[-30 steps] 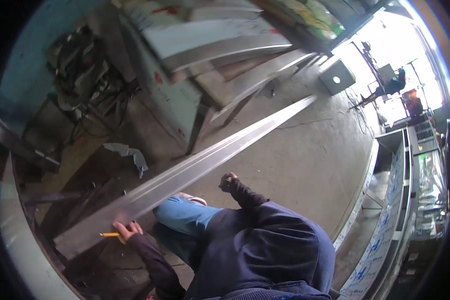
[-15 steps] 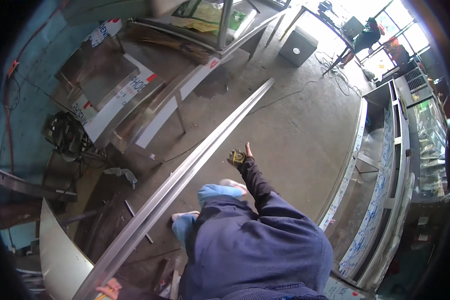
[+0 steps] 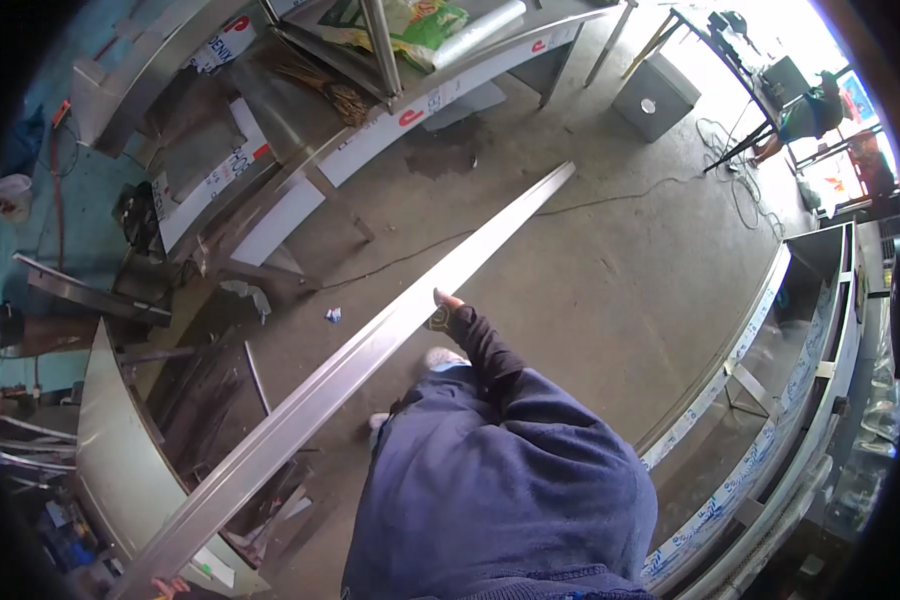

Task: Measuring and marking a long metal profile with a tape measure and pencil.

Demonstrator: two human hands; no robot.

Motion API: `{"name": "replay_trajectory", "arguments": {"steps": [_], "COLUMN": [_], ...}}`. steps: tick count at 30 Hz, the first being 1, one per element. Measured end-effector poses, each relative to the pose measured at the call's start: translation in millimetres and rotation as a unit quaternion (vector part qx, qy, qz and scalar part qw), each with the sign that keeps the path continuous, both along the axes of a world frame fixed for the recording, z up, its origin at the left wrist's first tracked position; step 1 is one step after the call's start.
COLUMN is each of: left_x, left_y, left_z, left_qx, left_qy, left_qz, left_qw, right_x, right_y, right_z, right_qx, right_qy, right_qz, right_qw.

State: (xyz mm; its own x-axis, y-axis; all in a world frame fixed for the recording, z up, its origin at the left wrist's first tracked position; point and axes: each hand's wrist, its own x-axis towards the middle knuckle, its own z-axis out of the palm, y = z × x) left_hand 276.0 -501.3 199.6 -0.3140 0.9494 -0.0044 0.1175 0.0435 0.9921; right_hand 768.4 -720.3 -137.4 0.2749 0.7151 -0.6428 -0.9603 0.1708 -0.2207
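R hand [image 3: 446,302] has moved onto the long metal channel [image 3: 370,345] since prev. frame, where it hung apart, spread; thumb over edge, apparently clasping. Channel slants over floor [image 3: 620,310], lower L to upper ctr. L hand [image 3: 170,587] at near end, cropped, grip unclear. Step: seemingly two-handed hold; next move prob. needs even support.
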Motion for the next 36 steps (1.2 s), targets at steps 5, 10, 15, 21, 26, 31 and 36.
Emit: {"name": "replay_trajectory", "arguments": {"steps": [5,10,15,21,26,31,36], "left_x": [-7,15,88,53,-20,-99,-176], "left_y": [-52,-91,-176,-212,-220,-208,-179], "left_z": [1,-3,-71,-114,-147,-134,-69], "left_qx": [-0.003,-0.087,-0.165,-0.125,-0.112,-0.117,-0.022], "left_qy": [-0.035,-0.062,-0.060,-0.033,-0.016,-0.070,-0.036], "left_qz": [0.063,0.067,-0.105,0.095,0.151,0.160,0.129], "left_qw": [0.997,0.992,0.979,0.987,0.982,0.978,0.991], "right_x": [-16,-75,-181,-300,-308,-234,-209], "right_y": [-6,7,11,-25,-83,-160,-173], "right_z": [-10,32,83,94,93,63,19], "right_qx": [-0.044,0.049,0.072,0.133,0.128,-0.069,-0.127], "right_qy": [0.065,0.121,0.083,0.112,0.020,0.020,-0.042], "right_qz": [0.074,0.258,0.340,0.401,0.528,0.537,0.349], "right_qw": [0.994,0.957,0.934,0.900,0.839,0.840,0.928]}}
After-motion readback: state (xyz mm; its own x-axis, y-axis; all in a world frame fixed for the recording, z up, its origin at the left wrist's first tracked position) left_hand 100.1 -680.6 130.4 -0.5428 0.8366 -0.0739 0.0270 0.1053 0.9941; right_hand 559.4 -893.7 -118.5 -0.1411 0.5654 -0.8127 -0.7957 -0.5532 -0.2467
